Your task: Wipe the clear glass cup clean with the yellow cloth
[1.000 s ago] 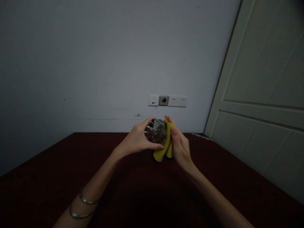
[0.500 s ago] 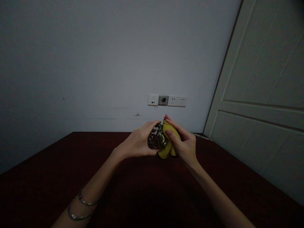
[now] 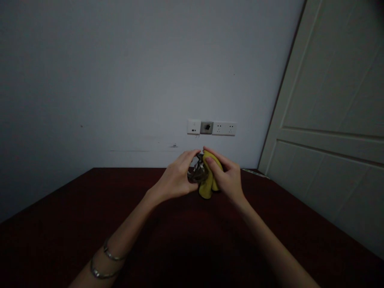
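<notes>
My left hand (image 3: 177,176) is curled round a clear glass (image 3: 197,171), thumb below and fingers above. The glass looks dark and shiny and lies on its side; one end faces the cloth. In my right hand (image 3: 229,178) a folded yellow cloth (image 3: 207,186) is pinched between thumb and fingers. The cloth presses against the glass's right side, and its loose folds hang below. Both hands are raised over the dark red table, close together. The fingertips behind the glass and cloth are partly hidden.
The dark red table (image 3: 186,224) reaches back to a pale wall (image 3: 150,80). Sockets and switches (image 3: 211,127) sit low on that wall. A pale panelled door (image 3: 330,120) stands at the right. A thin light strip (image 3: 255,173) lies near the table's back right edge.
My right hand and the yellow cloth have moved slightly left. The glass has turned a little in my left hand, which stays nearly in place.
</notes>
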Available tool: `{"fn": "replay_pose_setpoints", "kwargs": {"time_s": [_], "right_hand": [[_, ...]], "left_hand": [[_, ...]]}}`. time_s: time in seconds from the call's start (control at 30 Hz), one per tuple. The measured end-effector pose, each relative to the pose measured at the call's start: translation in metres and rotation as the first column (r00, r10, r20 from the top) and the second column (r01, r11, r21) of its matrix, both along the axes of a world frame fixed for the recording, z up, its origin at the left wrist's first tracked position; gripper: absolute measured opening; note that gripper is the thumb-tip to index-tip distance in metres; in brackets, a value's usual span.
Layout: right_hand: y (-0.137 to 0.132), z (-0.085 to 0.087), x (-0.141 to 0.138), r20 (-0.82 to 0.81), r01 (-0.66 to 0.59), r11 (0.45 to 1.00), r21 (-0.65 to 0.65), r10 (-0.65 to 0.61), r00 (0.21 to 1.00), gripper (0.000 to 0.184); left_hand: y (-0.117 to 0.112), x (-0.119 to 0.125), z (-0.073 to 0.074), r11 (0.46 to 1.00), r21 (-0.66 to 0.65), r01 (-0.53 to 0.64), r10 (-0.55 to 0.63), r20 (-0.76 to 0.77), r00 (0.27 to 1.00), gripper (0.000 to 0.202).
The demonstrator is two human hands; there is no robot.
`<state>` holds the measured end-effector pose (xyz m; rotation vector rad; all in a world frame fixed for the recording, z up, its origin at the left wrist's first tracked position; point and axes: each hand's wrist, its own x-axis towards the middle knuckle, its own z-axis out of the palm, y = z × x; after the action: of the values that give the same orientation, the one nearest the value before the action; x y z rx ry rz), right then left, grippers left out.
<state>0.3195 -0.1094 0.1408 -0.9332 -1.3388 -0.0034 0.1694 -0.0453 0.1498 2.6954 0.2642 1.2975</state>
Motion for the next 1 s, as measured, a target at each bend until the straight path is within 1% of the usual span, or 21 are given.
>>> {"fn": "replay_pose_setpoints", "kwargs": {"time_s": [0.03, 0.1, 0.17, 0.23, 0.3, 0.37, 0.47, 0.57, 0.63, 0.7, 0.77, 0.83, 0.87, 0.9, 0.93, 1.0], "right_hand": [[0.000, 0.003, -0.001, 0.003, -0.005, 1.000, 0.001, 0.005, 1.000, 0.031], [-0.001, 0.006, -0.004, 0.107, 0.000, 0.997, 0.077, -0.008, 0.994, 0.032], [-0.003, 0.009, -0.007, 0.278, -0.016, 0.981, 0.192, -0.039, 0.960, 0.036], [-0.005, 0.010, -0.009, 0.418, -0.062, 0.961, 0.268, -0.058, 0.906, 0.041], [-0.005, 0.011, -0.011, 0.455, -0.095, 0.951, 0.294, -0.052, 0.889, 0.042], [-0.004, 0.013, -0.011, 0.386, -0.092, 0.957, 0.273, -0.021, 0.922, 0.038], [0.000, 0.016, -0.009, 0.156, -0.092, 0.982, 0.165, 0.066, 0.986, 0.029], [0.005, 0.018, -0.008, -0.055, -0.163, 0.987, 0.011, 0.163, 0.985, 0.027], [0.006, 0.017, -0.008, -0.078, -0.176, 0.984, -0.011, 0.175, 0.981, 0.027], [0.004, 0.015, -0.008, 0.021, -0.132, 0.990, 0.053, 0.131, 0.991, 0.027], [0.002, 0.011, -0.009, 0.204, -0.096, 0.984, 0.153, 0.064, 0.977, 0.029], [-0.001, 0.007, -0.010, 0.395, -0.116, 0.967, 0.225, 0.018, 0.918, 0.035], [-0.001, 0.006, -0.010, 0.464, -0.137, 0.959, 0.247, 0.007, 0.886, 0.038], [-0.001, 0.005, -0.010, 0.504, -0.156, 0.953, 0.260, 0.004, 0.864, 0.040], [0.000, 0.005, -0.010, 0.515, -0.165, 0.951, 0.262, 0.007, 0.857, 0.041], [0.001, 0.004, -0.010, 0.455, -0.151, 0.959, 0.240, 0.026, 0.890, 0.039]], "left_hand": [[0.000, 0.000, 0.000, 1.000, -0.005, -0.004, 0.004, 0.012, 1.000, 0.075], [0.001, 0.000, 0.001, 1.000, -0.020, -0.012, 0.013, 0.040, 0.999, 0.077], [0.003, 0.000, 0.001, 0.999, -0.035, -0.010, 0.013, 0.071, 0.997, 0.080], [0.004, 0.000, 0.000, 0.999, -0.049, 0.004, 0.001, 0.105, 0.995, 0.083], [0.003, 0.001, 0.000, 0.997, -0.073, 0.027, -0.018, 0.120, 0.993, 0.082], [0.001, 0.000, 0.002, 0.993, -0.109, 0.041, -0.028, 0.117, 0.993, 0.082], [-0.004, 0.000, 0.006, 0.986, -0.166, 0.023, -0.004, 0.113, 0.994, 0.081], [-0.007, -0.001, 0.008, 0.981, -0.192, -0.023, 0.045, 0.108, 0.993, 0.079], [-0.006, -0.001, 0.007, 0.979, -0.194, -0.065, 0.085, 0.096, 0.992, 0.080], [-0.002, -0.001, 0.005, 0.976, -0.193, -0.104, 0.120, 0.075, 0.990, 0.082], [0.002, -0.001, 0.003, 0.974, -0.191, -0.126, 0.140, 0.065, 0.988, 0.084], [0.005, -0.002, 0.001, 0.977, -0.175, -0.119, 0.132, 0.064, 0.989, 0.078], [0.006, -0.002, 0.000, 0.980, -0.161, -0.116, 0.127, 0.064, 0.990, 0.074], [0.006, -0.002, 0.000, 0.982, -0.145, -0.119, 0.129, 0.062, 0.990, 0.071], [0.005, -0.003, 0.001, 0.983, -0.133, -0.130, 0.138, 0.058, 0.989, 0.070], [0.003, -0.004, 0.002, 0.978, -0.125, -0.168, 0.175, 0.044, 0.984, 0.075]]}}
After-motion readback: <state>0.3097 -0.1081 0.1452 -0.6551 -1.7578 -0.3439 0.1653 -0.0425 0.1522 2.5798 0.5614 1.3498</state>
